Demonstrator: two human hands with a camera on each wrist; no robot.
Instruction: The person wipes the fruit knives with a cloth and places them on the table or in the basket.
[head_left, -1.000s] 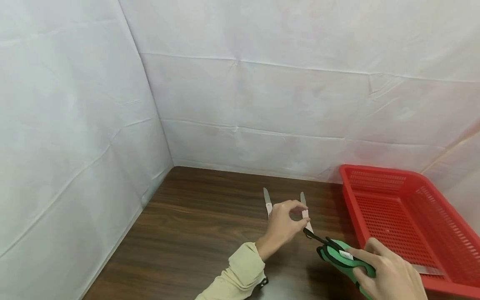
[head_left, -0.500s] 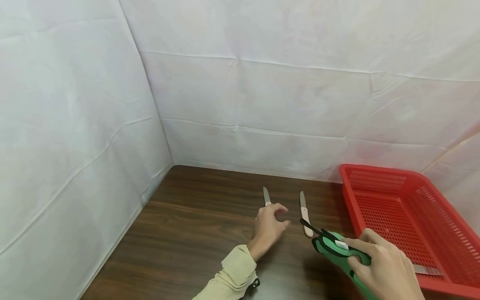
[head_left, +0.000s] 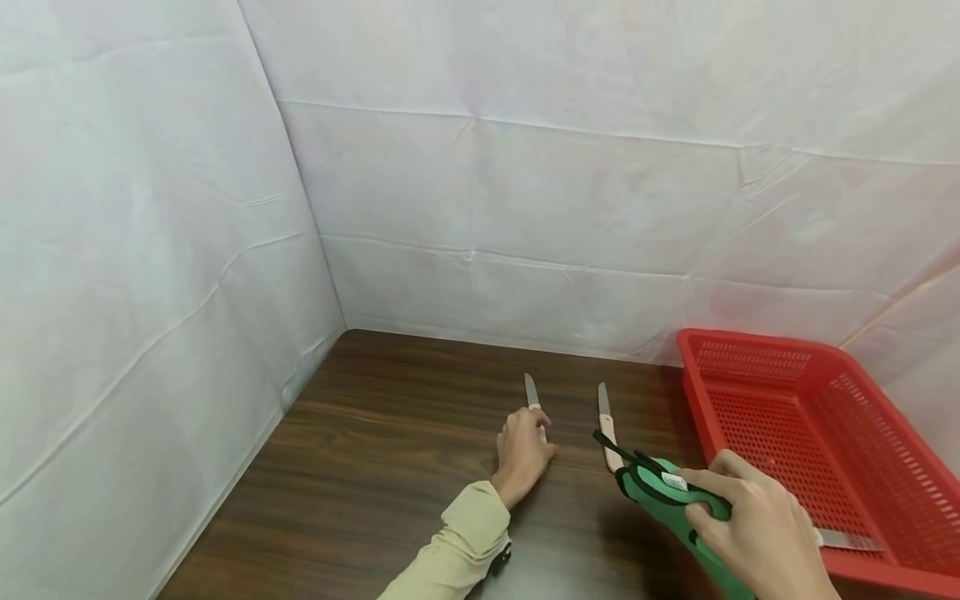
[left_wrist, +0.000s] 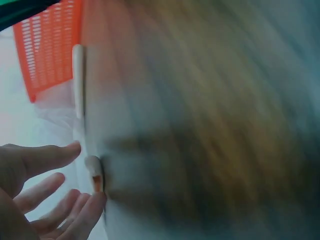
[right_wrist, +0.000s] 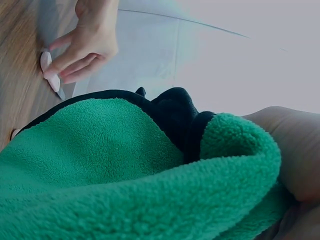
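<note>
Two small knives with pale handles lie on the dark wood table, blades pointing away. My left hand [head_left: 521, 450] reaches over the handle of the left knife [head_left: 532, 392]. In the left wrist view that knife's handle [left_wrist: 94, 170] sits between thumb and fingers; a fingertip is close to or touching it, while the thumb stands apart. The right knife [head_left: 608, 433] lies beside it, its handle end near the cloth. My right hand [head_left: 757, 517] grips a fluffy green cloth [head_left: 678, 508] with black edging, a black loop and a white label. The cloth fills most of the right wrist view.
A red plastic basket [head_left: 697, 400] with slotted walls stands at the right, behind the right hand. Inside it, near the front, lies another knife [head_left: 847, 540]. White sheeting [head_left: 480, 192] hangs behind and to the left of the table [head_left: 360, 467].
My left hand has moved left and down, away from the right knife to the left knife's handle. My right hand and the green cloth have shifted slightly left.
</note>
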